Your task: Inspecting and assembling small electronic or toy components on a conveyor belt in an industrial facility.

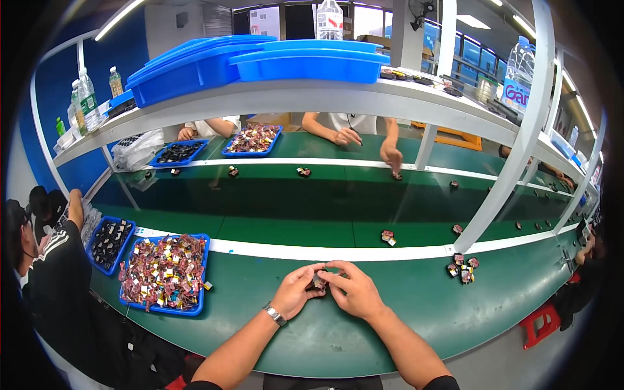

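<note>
Over the green bench (pixel 338 325), my left hand (pixel 296 292) and my right hand (pixel 355 290) meet with their fingers closed round a small dark electronic part (pixel 318 282). Fingertips cover most of it, so its details are hard to make out. To the right lies a cluster of small dark parts with pinkish pieces and white-and-yellow labels (pixel 465 268). A blue tray (pixel 205 273) on the left is heaped with pinkish small parts (pixel 162 270) bearing yellow and white labels. Beside that stands another blue tray (pixel 132 227) of small black parts (pixel 110 244).
Past a white rail (pixel 279 251) runs a dark green belt (pixel 286 224) with a few parts (pixel 388 237) on it. A white post (pixel 500 162) holds up a shelf (pixel 260 94) carrying blue trays (pixel 312 62). Co-workers' hands (pixel 391 156) are across the belt; another person (pixel 62 266) sits left.
</note>
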Available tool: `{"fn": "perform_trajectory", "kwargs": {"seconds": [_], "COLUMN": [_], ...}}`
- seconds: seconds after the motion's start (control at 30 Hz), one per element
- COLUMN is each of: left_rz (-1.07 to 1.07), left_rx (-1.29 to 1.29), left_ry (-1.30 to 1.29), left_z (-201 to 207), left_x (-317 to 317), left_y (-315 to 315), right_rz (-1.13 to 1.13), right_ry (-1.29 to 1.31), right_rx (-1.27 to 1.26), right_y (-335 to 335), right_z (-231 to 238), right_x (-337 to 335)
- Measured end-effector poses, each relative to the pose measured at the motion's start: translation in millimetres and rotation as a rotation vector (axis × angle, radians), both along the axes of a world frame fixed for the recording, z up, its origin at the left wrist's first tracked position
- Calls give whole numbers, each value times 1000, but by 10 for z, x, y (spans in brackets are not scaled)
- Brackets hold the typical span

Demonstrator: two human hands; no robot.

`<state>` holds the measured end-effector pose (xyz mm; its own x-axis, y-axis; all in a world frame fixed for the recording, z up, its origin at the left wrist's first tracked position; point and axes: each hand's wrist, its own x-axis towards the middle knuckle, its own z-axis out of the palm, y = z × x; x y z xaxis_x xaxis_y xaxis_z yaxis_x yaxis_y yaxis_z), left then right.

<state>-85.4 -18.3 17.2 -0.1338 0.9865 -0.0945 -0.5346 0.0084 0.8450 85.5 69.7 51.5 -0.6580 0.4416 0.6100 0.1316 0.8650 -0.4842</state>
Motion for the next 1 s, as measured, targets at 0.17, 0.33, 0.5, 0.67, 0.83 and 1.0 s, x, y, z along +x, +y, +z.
{"fn": "perform_trajectory", "kwargs": {"seconds": [0.17,0.33,0.5,0.67,0.83,1.0], "left_rz": [37,-33,-59,-88,-118,-156], "left_rx": [24,29,15,-24,-43,-9], "left_ry": [59,76,140,189,260,132], "left_z": [-26,16,-13,45,63,-6], "left_x": [20,16,-3,9,31,-18], "left_y": [13,8,-3,-2,-4,4], "right_rz": [79,67,100,147,192,208], "right_ry": [-79,-101,-160,-191,-287,-241], "right_rx": [40,-10,-78,-69,-140,-254], "right_y": [38,89,105,99,137,155], "right_z": [33,-57,-5,-40,-54,-113], "right_x": [24,22,56,55,104,104]}}
